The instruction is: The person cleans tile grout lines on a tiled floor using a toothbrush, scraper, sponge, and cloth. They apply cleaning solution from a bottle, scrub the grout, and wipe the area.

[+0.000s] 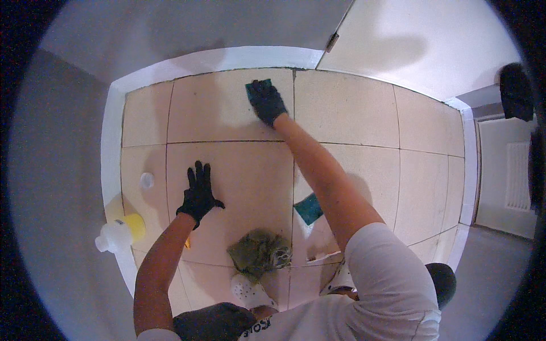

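Note:
Both my hands wear black gloves. Near the far edge of the tiled floor, my right hand holds a dark green scouring pad flat against a beige tile. Only the pad's edges show past the fingers. My left hand lies on a tile to the left, fingers spread, holding nothing. Beneath my right forearm is a second green scouring pad. Closer to my feet sits a crumpled olive-green cloth, with what looks like a steel wool scrubber at its right side.
A white bottle and a yellow container are by the left wall. A small round white cap lies near the left skirting. Something orange is partly hidden beside my left forearm. My white clogs are close by. A white door stands at the far right.

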Available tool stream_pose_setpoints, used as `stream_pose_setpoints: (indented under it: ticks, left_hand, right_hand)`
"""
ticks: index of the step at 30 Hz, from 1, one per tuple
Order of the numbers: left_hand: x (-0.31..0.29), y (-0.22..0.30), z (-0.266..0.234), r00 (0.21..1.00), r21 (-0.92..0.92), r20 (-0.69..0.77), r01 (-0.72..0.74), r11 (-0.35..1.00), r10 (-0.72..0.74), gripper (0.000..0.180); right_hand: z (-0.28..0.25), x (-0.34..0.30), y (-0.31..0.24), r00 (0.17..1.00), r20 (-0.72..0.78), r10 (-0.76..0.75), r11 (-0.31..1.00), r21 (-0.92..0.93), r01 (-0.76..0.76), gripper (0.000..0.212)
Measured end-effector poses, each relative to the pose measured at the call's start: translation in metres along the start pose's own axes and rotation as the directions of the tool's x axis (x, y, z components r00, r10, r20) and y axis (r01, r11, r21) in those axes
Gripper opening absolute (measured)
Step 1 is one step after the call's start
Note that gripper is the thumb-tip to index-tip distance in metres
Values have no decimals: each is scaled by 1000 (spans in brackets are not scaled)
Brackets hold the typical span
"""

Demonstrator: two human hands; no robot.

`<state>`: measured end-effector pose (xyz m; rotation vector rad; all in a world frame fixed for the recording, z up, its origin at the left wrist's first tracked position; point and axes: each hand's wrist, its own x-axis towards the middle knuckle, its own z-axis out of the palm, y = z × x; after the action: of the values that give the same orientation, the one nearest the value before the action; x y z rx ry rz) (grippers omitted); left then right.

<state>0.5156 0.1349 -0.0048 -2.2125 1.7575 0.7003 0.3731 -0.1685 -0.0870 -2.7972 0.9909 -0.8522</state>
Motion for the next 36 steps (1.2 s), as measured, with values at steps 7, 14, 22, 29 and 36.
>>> stream_pose_setpoints:
  ticks: [7, 14, 22, 29, 36]
  left_hand:
    - [4, 14, -17, 994, -26, 91, 59, 998, -56, 131]
    - [-1, 11, -16, 996, -19, 62, 60, 998, -59, 132]
    - [11, 21, -23, 994, -9, 105, -14, 1000, 15, 130]
    - [3, -13, 6, 999, 41, -5, -50, 998, 50, 131]
    - [24, 11, 12, 999, 120, -8, -53, 991, 54, 134]
  right_hand:
    - [-81, -115, 44, 989, 122, 86, 986, -152, -67, 46]
    - [-81, -97, 26, 980, 155, -123, 977, -156, 147, 37]
    - [-68, -71, 54, 1000, 9, 21, 969, -245, -18, 24]
    - [-186, -233, 51, 864, 234, 445, 862, -372, -344, 46]
    - [-99, -217, 25, 671, -212, 711, 703, 234, -671, 28]
